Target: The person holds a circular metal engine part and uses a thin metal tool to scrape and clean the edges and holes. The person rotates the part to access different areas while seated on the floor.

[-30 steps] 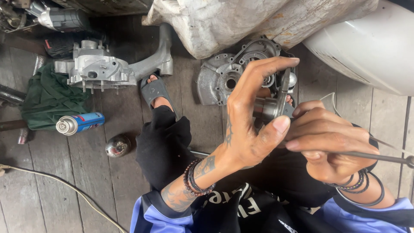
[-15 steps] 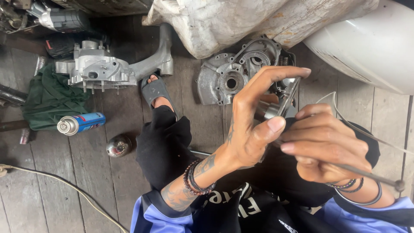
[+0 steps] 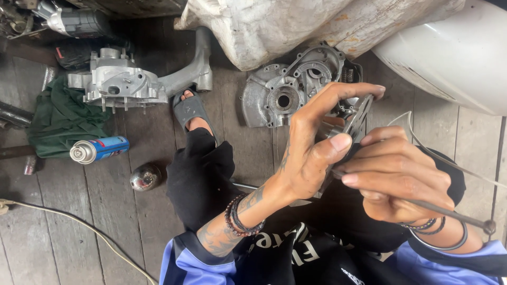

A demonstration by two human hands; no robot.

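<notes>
My left hand (image 3: 311, 150) grips a small metal engine part (image 3: 349, 124), a shaft with a flat plate, thumb on the near side and fingers arched over the top. My right hand (image 3: 393, 177) is closed around a thin metal rod tool (image 3: 457, 212) whose tip meets the part under my left thumb. The rod's far end sticks out to the right past my wrist. Both hands are held above my lap, in front of an engine case half (image 3: 280, 89) lying on the floor.
A second aluminium engine casing (image 3: 124, 79) lies at the upper left beside a green cloth (image 3: 60, 121). A blue spray can (image 3: 99, 149) and a round chrome piece (image 3: 144, 177) rest on the wooden floorboards. A white sack (image 3: 274, 26), a white panel (image 3: 454, 58) and a cable (image 3: 79, 227) border the area.
My left hand has tilted the metal part, so its plate now leans to the right. My right hand shifted slightly down and left with the rod.
</notes>
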